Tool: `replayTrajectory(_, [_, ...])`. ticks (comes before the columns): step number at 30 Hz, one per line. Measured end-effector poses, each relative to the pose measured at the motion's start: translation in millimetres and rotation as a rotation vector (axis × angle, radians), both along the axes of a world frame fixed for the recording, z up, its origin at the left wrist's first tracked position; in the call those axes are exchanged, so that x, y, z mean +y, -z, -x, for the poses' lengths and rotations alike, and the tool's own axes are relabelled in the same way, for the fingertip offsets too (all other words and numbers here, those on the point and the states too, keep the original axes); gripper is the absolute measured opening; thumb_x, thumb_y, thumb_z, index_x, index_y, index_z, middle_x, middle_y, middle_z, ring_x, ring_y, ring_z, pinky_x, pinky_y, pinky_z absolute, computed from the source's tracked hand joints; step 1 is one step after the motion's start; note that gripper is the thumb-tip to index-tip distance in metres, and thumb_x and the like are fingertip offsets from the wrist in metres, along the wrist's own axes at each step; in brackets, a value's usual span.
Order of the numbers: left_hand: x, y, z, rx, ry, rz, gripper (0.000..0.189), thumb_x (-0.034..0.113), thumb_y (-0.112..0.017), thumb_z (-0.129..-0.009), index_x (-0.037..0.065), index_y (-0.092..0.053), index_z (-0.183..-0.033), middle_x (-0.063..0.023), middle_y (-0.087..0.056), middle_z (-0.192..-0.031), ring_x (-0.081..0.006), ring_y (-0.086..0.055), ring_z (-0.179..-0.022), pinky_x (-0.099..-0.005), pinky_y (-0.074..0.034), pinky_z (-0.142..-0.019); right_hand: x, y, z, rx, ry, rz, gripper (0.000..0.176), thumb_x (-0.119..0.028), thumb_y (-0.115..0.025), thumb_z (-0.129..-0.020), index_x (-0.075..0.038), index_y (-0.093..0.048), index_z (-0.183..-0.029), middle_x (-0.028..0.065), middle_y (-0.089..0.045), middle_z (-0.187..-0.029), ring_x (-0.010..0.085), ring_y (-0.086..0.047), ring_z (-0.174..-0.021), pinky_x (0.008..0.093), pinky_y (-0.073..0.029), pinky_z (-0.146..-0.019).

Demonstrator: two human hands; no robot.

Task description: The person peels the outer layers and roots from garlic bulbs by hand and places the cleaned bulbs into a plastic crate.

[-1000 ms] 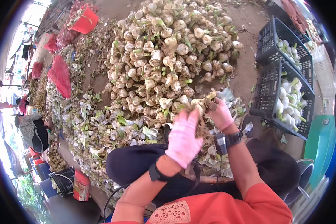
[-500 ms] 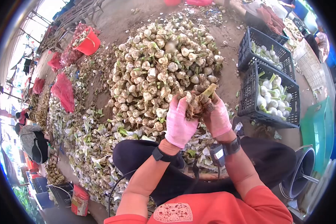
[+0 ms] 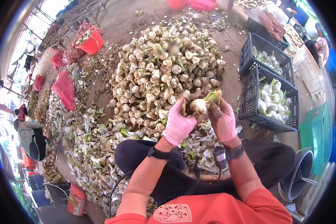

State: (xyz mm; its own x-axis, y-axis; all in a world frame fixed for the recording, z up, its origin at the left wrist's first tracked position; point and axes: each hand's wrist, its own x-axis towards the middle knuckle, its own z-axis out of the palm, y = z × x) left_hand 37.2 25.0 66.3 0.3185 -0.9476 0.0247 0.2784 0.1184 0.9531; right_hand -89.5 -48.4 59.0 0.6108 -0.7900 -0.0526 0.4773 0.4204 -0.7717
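A garlic bulb (image 3: 199,106) with a pale, partly bared side and a green-yellow stem end is held between my hands, above the near edge of a big heap of unpeeled garlic (image 3: 156,74). My left hand (image 3: 178,124), in a pink glove with brown-stained fingertips, is closed at the bulb's left side, brown skin by its fingers. On the other side, my right hand (image 3: 224,121), gloved alike, has its fingers closed round the bulb near the stem. Loose peeled skins (image 3: 201,145) lie under my hands.
Two black crates (image 3: 268,115) of cleaned white garlic stand at the right. Beyond them are a green tub (image 3: 317,138) and a grey bucket (image 3: 298,175). Discarded skins (image 3: 89,149) cover the ground at left, near a red net bag (image 3: 64,91) and a red bucket (image 3: 91,42).
Brown outer skin that covered the bulb has come away, baring its pale side. My hands have shifted slightly, and my left fingers have pulled to the left.
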Motion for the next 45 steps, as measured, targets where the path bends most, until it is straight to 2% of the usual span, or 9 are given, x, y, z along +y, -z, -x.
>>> replayTrajectory(11, [-8.9,0.7,1.6,0.943,0.242,-0.137,0.042,0.036,-0.05,-0.093,0.006,-0.05,-0.122,-0.0074,-0.058,-0.114,-0.0212,-0.058,-0.1,-0.0325,-0.051,-0.077,-16.1,11.4,22.7,0.262,0.137,0.315,0.029,0.009,-0.046,-0.086,0.004,-0.059,-0.111,0.0048,-0.065,-0.095,0.0083,-0.059,-0.086,0.0236,-0.048,-0.077])
replayTrajectory(15, [-16.7,0.9,5.0,0.822,0.212,-0.291,0.054,0.053,-0.03,-0.095,0.012,-0.049,-0.125,-0.0049,-0.056,-0.121,-0.0211,-0.059,-0.1,-0.0291,-0.05,-0.072,-29.0,-17.1,35.3,0.48,0.016,0.483,0.029,0.009,-0.05,-0.083,0.004,-0.059,-0.11,0.0042,-0.065,-0.094,0.008,-0.059,-0.083,0.0236,-0.049,-0.074])
replayTrajectory(20, [-10.8,-10.2,22.3,0.004,0.007,-0.163,0.046,0.004,-0.069,-0.08,0.003,-0.048,-0.121,-0.0067,-0.058,-0.112,-0.0126,-0.058,-0.095,-0.0275,-0.049,-0.082,-25.1,-14.0,37.1,0.458,0.083,0.296,0.027,0.01,-0.049,-0.082,0.005,-0.06,-0.107,0.0055,-0.066,-0.091,0.0096,-0.06,-0.083,0.0233,-0.048,-0.075])
replayTrajectory(27, [-3.4,0.6,15.2,0.447,0.313,-0.173,0.05,-0.003,-0.068,-0.075,0.002,-0.051,-0.122,-0.0045,-0.06,-0.108,-0.0124,-0.057,-0.095,-0.0263,-0.047,-0.086,-37.1,15.7,29.0,0.458,0.27,0.327,0.032,0.016,-0.047,-0.074,0.006,-0.062,-0.1,0.0081,-0.067,-0.09,0.0094,-0.06,-0.082,0.024,-0.049,-0.074])
replayTrajectory(33, [-6.7,5.1,21.8,0.326,0.237,-0.046,0.059,-0.001,-0.068,-0.076,0.002,-0.046,-0.13,-0.0057,-0.056,-0.122,-0.0142,-0.052,-0.112,-0.0288,-0.041,-0.098,-72.5,111.7,72.1,1.284,0.099,0.834,0.029,-0.003,-0.057,-0.079,-0.008,-0.065,-0.107,0.0154,-0.066,-0.095,0.0373,-0.062,-0.091,0.0396,-0.049,-0.084])
replayTrajectory(35, [-6.0,5.9,24.8,0.189,0.274,-0.203,0.063,0.002,-0.068,-0.079,0.005,-0.04,-0.135,-0.0065,-0.05,-0.129,-0.0166,-0.05,-0.115,-0.0307,-0.041,-0.098,-61.3,106.4,85.3,1.262,0.113,1.192,0.037,-0.012,-0.062,-0.081,-0.006,-0.059,-0.118,0.0144,-0.064,-0.107,0.0331,-0.063,-0.094,0.0336,-0.048,-0.083])
replayTrajectory(36, [-7.5,7.7,25.7,0.111,0.3,-0.156,0.061,0.0,-0.067,-0.08,0.004,-0.04,-0.135,-0.0072,-0.05,-0.128,-0.016,-0.05,-0.115,-0.0301,-0.041,-0.098,-61.2,84.8,86.1,1.267,0.113,1.19,0.037,-0.012,-0.062,-0.081,-0.006,-0.059,-0.118,0.0144,-0.064,-0.107,0.0331,-0.063,-0.094,0.0336,-0.048,-0.083])
replayTrajectory(38, [-11.1,8.4,28.3,0.062,0.303,-0.139,0.061,0.0,-0.067,-0.08,0.004,-0.04,-0.135,-0.0074,-0.05,-0.128,-0.0154,-0.05,-0.115,-0.0295,-0.041,-0.098,-57.1,26.7,78.0,0.583,-0.149,0.363,0.049,-0.01,-0.062,-0.079,-0.004,-0.05,-0.127,0.0054,-0.065,-0.103,0.0164,-0.061,-0.085,0.027,-0.048,-0.076])
replayTrajectory(45, [-13.4,11.8,36.4,-0.085,0.164,-0.134,0.066,0.002,-0.068,-0.078,0.003,-0.035,-0.136,-0.0079,-0.051,-0.125,-0.0145,-0.051,-0.113,-0.0289,-0.042,-0.096,-38.7,4.4,57.7,0.518,-0.028,0.358,0.027,-0.006,-0.059,-0.086,0.003,-0.059,-0.111,0.0026,-0.063,-0.084,0.0052,-0.054,-0.072,0.021,-0.044,-0.062])
